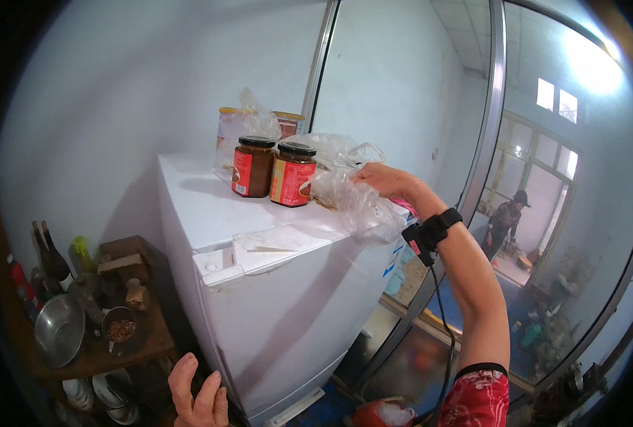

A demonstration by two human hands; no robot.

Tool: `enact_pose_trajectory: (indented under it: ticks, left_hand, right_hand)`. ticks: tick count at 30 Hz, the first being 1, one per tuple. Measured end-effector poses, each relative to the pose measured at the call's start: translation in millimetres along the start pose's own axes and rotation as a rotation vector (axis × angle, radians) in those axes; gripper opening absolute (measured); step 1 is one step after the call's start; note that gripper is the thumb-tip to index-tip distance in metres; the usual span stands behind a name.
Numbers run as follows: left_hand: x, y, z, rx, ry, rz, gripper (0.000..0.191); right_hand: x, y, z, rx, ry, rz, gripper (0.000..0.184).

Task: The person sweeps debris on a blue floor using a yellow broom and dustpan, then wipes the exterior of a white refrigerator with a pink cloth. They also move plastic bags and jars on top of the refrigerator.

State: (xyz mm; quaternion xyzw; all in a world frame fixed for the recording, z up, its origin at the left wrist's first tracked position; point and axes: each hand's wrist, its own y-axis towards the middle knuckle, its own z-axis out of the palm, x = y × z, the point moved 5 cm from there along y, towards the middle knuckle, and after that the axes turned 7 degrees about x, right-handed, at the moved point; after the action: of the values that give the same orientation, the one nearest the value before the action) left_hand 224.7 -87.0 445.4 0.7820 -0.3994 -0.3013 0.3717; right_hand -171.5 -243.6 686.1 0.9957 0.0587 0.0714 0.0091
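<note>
My right hand (pixel 383 179) reaches over the top of a white refrigerator (pixel 290 315) and touches a crumpled clear plastic bag (pixel 370 213). Its fingertips are hidden among the folds, so a grip cannot be made out. Left of the bag stand two dark-lidded glass jars, a left jar (pixel 252 166) and a right jar (pixel 293 175), both with red labels. Behind them are a yellow-rimmed can (pixel 227 128) and a second can (pixel 290 124), partly covered by plastic. At the bottom, my left hand (pixel 199 397) is raised before the refrigerator, fingers apart and holding nothing.
On a wooden table (pixel 151 336) at left are a metal bowl (pixel 60 331), a cup of small reddish-brown pieces (pixel 119 328), bottles (pixel 55 256) and a cardboard box (pixel 124 259). A metal-framed glass partition (pixel 492 107) stands at right; a person (pixel 503 224) is visible through it.
</note>
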Motion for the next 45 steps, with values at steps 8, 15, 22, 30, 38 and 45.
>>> enact_pose_trajectory:
  ticks: [8,15,22,30,38,45]
  left_hand:
    - [11.3,-10.6,-5.9,0.028,-0.007,-0.053,0.038]
    - [17.5,-12.9,-2.7,0.046,-0.047,-0.049,0.039]
    - [14.6,-12.7,0.9,0.050,-0.054,-0.053,0.037]
    - [1.7,-20.6,-9.0,0.069,-0.039,-0.073,0.034]
    - [-9.9,-15.3,-13.9,0.071,-0.030,-0.057,0.035]
    - [-5.9,-0.5,-8.5,0.065,-0.010,0.040,0.037]
  right_hand:
    - [7.8,3.6,14.2,-0.081,-0.195,-0.012,0.039]
    - [20.3,58.3,32.0,0.040,-0.349,-0.022,0.042]
    - [24.1,60.6,33.5,-0.110,-0.350,-0.228,0.033]
    - [21.1,37.0,20.0,-0.310,-0.256,-0.259,0.022]
    - [-10.6,-89.7,-12.6,-0.462,0.626,-0.386,0.017]
    - [-73.0,-195.6,74.6,-0.253,0.835,-0.023,0.019]
